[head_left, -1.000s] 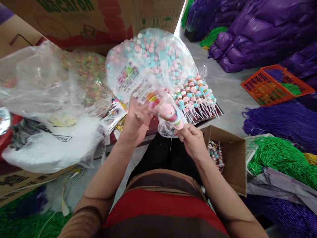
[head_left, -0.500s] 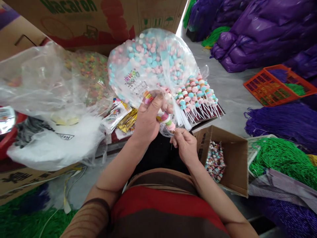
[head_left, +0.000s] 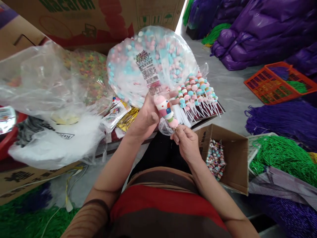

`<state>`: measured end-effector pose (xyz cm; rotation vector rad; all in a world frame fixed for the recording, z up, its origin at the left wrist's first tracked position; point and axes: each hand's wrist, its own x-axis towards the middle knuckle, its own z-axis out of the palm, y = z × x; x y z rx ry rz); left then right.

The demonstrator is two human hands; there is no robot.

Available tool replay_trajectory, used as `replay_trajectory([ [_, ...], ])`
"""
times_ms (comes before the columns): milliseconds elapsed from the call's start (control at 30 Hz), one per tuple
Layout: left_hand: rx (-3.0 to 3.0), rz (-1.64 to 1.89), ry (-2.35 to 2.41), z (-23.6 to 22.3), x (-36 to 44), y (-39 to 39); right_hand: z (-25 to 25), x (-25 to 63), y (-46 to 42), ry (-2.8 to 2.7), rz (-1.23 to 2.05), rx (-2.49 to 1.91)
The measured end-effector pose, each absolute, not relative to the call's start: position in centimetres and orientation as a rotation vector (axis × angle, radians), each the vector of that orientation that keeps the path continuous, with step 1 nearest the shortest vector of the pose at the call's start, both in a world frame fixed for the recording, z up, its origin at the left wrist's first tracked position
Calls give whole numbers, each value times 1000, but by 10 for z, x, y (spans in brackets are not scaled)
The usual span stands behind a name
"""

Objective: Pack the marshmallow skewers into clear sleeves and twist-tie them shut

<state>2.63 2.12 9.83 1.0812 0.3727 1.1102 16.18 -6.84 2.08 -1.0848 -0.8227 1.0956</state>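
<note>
A marshmallow skewer (head_left: 166, 110) in pink, white and green stands tilted in front of me, inside a clear printed wrapper (head_left: 150, 72) whose barcode end extends above it. My right hand (head_left: 187, 140) pinches the lower end of the skewer between thumb and fingers. My left hand (head_left: 147, 117) is open beside and behind the candy, thumb apart and fingers stretched out; whether it touches the wrapper is hard to tell. Close to my left wrist lie a stack of printed wrappers (head_left: 116, 114) and a bundle of gold twist ties (head_left: 128, 119).
Behind my hands sits a large bag of pink and blue marshmallows (head_left: 123, 76). Unwrapped skewers (head_left: 195, 92) lie to its right, near white sticks (head_left: 179, 114). A cardboard box (head_left: 234, 158) at lower right holds wrapped skewers. An orange basket (head_left: 272, 89) stands on the floor.
My left hand has loosened from around the skewer and opened, sliding down and left. The wrapper's printed upper end now shows above the candy. My right hand keeps its pinch in nearly the same place.
</note>
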Motion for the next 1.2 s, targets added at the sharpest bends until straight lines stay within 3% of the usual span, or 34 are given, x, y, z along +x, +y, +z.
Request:
replay_trajectory([
  [267,957,1356,601,100,46,27,28,166,-77,-986,989,-1217],
  [500,1029,1154,551,74,48,4,24,155,-81,-890,1072,-1172],
  [767,977,1320,421,107,18,30,22,165,-79,-906,1084,-1224],
  [1033,933,1473,680,93,43,25,16,161,-77,-881,934,-1275],
  [1200,1023,1482,618,92,42,25,15,166,-79,-906,1051,-1229],
])
